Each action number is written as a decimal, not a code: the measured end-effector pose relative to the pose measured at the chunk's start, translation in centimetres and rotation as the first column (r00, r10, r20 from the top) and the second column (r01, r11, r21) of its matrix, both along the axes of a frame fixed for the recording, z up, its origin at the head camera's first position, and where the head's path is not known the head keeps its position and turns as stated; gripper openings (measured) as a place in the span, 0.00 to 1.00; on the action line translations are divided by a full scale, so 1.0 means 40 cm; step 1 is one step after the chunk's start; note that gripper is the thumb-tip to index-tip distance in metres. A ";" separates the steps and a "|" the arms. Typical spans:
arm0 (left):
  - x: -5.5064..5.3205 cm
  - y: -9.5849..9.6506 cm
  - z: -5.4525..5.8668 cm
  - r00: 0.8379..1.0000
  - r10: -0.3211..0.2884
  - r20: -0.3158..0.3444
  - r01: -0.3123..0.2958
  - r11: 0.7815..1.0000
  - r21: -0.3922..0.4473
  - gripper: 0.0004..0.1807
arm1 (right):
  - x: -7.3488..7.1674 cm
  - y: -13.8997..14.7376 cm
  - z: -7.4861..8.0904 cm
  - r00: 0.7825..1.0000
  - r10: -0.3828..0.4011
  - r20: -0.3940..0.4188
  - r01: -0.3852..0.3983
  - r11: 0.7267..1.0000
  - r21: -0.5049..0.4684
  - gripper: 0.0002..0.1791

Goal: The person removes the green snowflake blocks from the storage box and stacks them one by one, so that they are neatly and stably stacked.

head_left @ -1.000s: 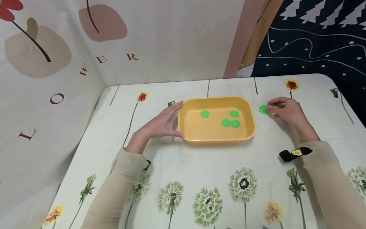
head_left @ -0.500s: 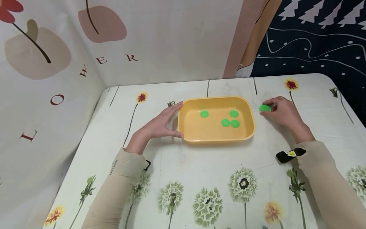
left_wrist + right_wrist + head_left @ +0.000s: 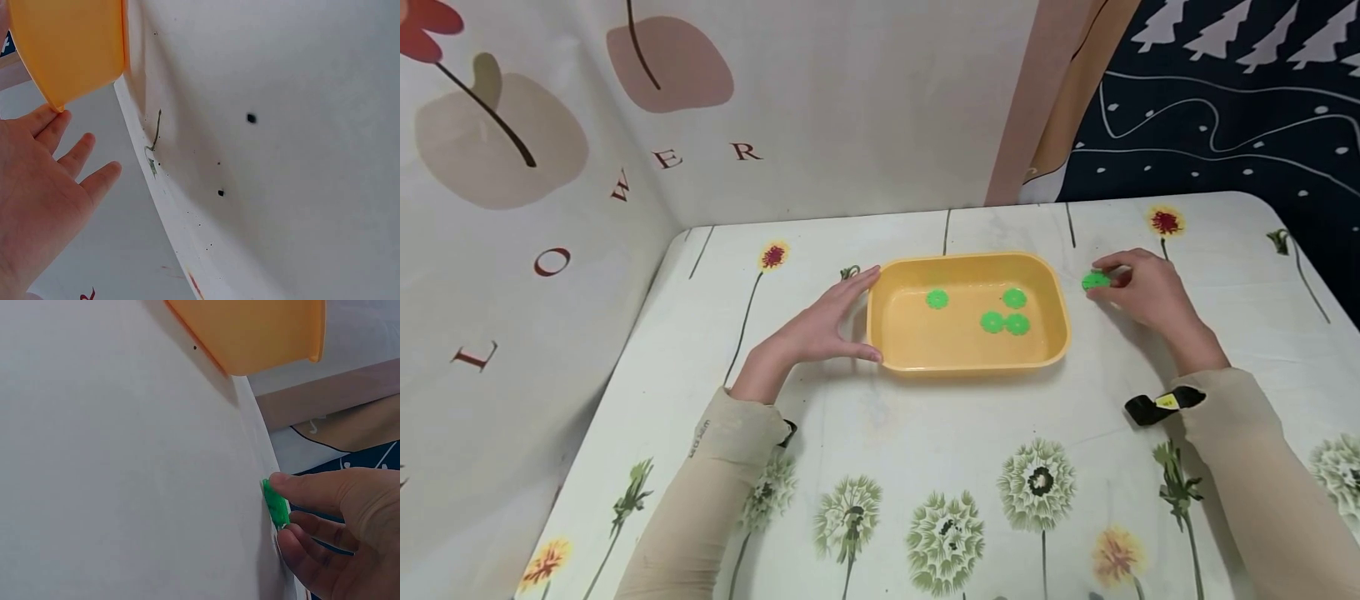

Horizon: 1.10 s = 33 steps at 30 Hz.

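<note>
A shallow yellow tray (image 3: 925, 362) stands on the table, with several green notched discs (image 3: 937, 298) lying inside it. Two of those discs lie edge to edge near the tray's right side. My left hand (image 3: 812, 330) is at the tray's left end, thumb and fingers spread with their tips at the rim; the left wrist view shows straight fingers at the tray's corner (image 3: 69, 56). To the right of the tray, my right hand (image 3: 1150, 287) pinches another green disc (image 3: 1095, 281) between thumb and fingers, close to the tabletop. The right wrist view shows this disc (image 3: 275, 504) tilted on edge.
A white flower-printed cloth (image 3: 910, 442) covers the table. Behind and to the left hangs a pale printed curtain (image 3: 865, 108); a dark cloth with white trees (image 3: 1210, 125) hangs at the back right. Each wrist bears a black camera mount (image 3: 1161, 405).
My right hand closes its fingers and thumb on the green disc, which tilts and shifts slightly right. The left hand and the tray stay where they were.
</note>
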<state>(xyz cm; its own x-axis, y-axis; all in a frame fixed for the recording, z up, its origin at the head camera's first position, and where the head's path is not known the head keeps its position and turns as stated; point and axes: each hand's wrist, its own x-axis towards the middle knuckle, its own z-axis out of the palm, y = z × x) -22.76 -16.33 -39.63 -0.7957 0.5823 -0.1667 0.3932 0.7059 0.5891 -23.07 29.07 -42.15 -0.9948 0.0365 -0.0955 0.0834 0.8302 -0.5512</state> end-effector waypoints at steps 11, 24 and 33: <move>-0.002 0.000 0.000 1.000 -0.006 -0.005 0.006 1.000 -0.002 0.68 | 0.009 -0.004 0.043 0.991 -0.122 -0.053 0.117 0.990 -0.078 0.30; 0.000 -0.003 0.001 1.000 -0.008 -0.009 0.008 1.000 0.006 0.68 | -0.007 -0.139 0.137 0.987 -0.097 -0.130 0.052 0.947 -0.317 0.25; -0.002 -0.002 -0.003 1.000 -0.006 -0.009 0.006 1.000 0.012 0.68 | -0.021 -0.287 0.145 0.989 0.114 -0.094 -0.143 0.897 -0.419 0.19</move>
